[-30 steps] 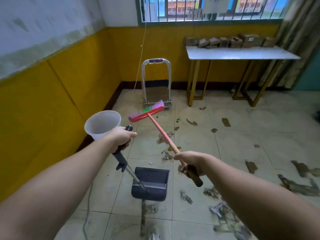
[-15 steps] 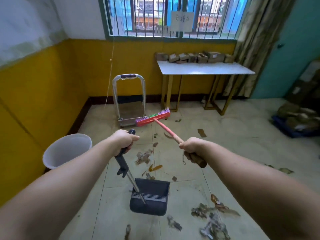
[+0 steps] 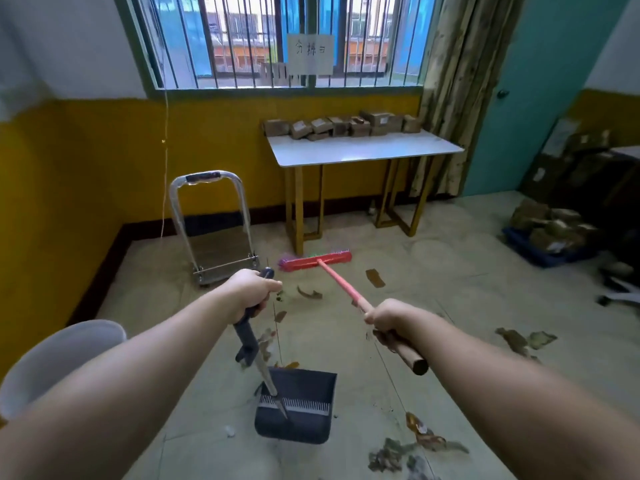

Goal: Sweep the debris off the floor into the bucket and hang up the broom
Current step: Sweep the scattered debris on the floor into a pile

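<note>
My right hand point(image 3: 391, 320) grips the broom's handle near its brown end. The broom point(image 3: 337, 279) has a pink shaft and a red head with coloured bristles, which sits low near the floor by the table leg. My left hand point(image 3: 250, 292) grips the dark upright handle of the dustpan point(image 3: 298, 407), whose dark scoop rests on the floor between my arms. A white bucket point(image 3: 59, 358) stands at the lower left, partly hidden by my left forearm. Scraps of brown debris point(image 3: 420, 441) lie scattered on the tiled floor, in front of the dustpan and to the right.
A folding metal trolley point(image 3: 211, 233) stands against the yellow wall. A white table point(image 3: 360, 150) with several brown parcels stands under the barred window. More parcels on a blue tray point(image 3: 550, 233) lie at the right, near a chair base point(image 3: 620, 292).
The view has swung right and up, so the bucket slid to the lower left. The broom head has gone down from mid-air to near the floor, farther from me. Both hands keep their grips.
</note>
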The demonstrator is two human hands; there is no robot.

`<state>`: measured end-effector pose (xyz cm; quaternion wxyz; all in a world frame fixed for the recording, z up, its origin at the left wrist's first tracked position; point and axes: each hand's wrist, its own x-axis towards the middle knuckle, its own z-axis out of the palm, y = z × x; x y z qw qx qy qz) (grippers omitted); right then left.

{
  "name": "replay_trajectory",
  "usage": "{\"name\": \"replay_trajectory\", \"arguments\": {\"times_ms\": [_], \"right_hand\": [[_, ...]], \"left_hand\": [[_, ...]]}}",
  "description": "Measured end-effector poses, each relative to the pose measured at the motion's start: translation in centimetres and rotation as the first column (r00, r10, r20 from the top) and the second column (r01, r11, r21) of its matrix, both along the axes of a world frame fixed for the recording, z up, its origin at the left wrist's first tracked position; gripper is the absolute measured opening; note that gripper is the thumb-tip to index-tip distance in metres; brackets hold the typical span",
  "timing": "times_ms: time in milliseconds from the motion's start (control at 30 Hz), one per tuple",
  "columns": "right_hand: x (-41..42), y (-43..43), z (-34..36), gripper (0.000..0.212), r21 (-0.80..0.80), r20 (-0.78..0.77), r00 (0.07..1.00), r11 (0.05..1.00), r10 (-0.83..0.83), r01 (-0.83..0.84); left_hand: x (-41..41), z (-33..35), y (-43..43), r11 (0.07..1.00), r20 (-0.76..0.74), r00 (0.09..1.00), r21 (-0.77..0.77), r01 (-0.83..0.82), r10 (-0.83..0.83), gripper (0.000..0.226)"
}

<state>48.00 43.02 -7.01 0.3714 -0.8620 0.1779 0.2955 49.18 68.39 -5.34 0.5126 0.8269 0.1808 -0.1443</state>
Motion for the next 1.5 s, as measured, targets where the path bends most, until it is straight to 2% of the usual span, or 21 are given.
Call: {"name": "replay_trajectory", "arguments": {"times_ms": [133, 233, 367, 467, 667, 900, 1133, 1233, 1500], "right_hand": [[5.6, -4.0, -0.8, 0.033, 0.012, -0.001, 0.999, 0.999, -0.038, 0.038], [10.3, -7.3, -1.0, 0.025, 0.066, -0.032, 0.996, 0.994, -0.08, 0.082], [15.6, -10.3, -0.6, 0.03, -0.051, 0.009, 0.999, 0.998, 0.043, -0.043], [18.9, -11.0, -0.4, 0.036, -0.053, 0.007, 0.997, 0.996, 0.073, -0.073], [25.5, -11.6, -1.2, 0.039, -0.07, 0.001, 0.998, 0.995, 0.065, -0.065], [36.3, -9.6, -3.2, 0.011, -0.213, 0.002, 0.992, 0.969, 0.128, -0.124], [46.0, -7.0, -5.5, 0.014, -0.191, -0.05, 0.998, 0.981, 0.034, -0.043], [48.5, -6.6, -5.6, 0.021, -0.231, -0.067, 0.995, 0.969, 0.075, -0.089], [56.0, -6.3, -6.6, 0.028, -0.202, -0.086, 0.992, 0.973, 0.095, -0.111]], "left_hand": [[5.8, 0.1, -3.5, 1.0, -0.016, 1.0, 0.03, 0.003, -0.002, 0.022], [10.5, 0.1, -6.2, 0.999, -0.005, 1.0, 0.041, -0.003, 0.003, 0.023], [15.7, 0.1, -9.1, 0.999, 0.011, 1.0, 0.039, -0.016, 0.016, 0.026], [19.3, 0.0, -10.4, 0.999, 0.014, 1.0, 0.036, -0.006, 0.005, 0.022], [26.7, -0.9, -11.1, 1.0, 0.017, 1.0, 0.017, -0.015, 0.015, 0.022], [37.4, -2.3, -9.6, 0.998, 0.012, 0.999, -0.045, 0.038, -0.038, 0.019], [46.2, -3.2, -7.2, 0.993, -0.022, 0.993, -0.022, 0.114, -0.115, 0.017], [48.2, -3.8, -6.9, 0.992, -0.029, 0.992, -0.026, 0.121, -0.122, 0.018], [53.1, -4.6, -6.4, 0.998, -0.065, 0.996, -0.03, 0.061, -0.063, 0.016]]}}
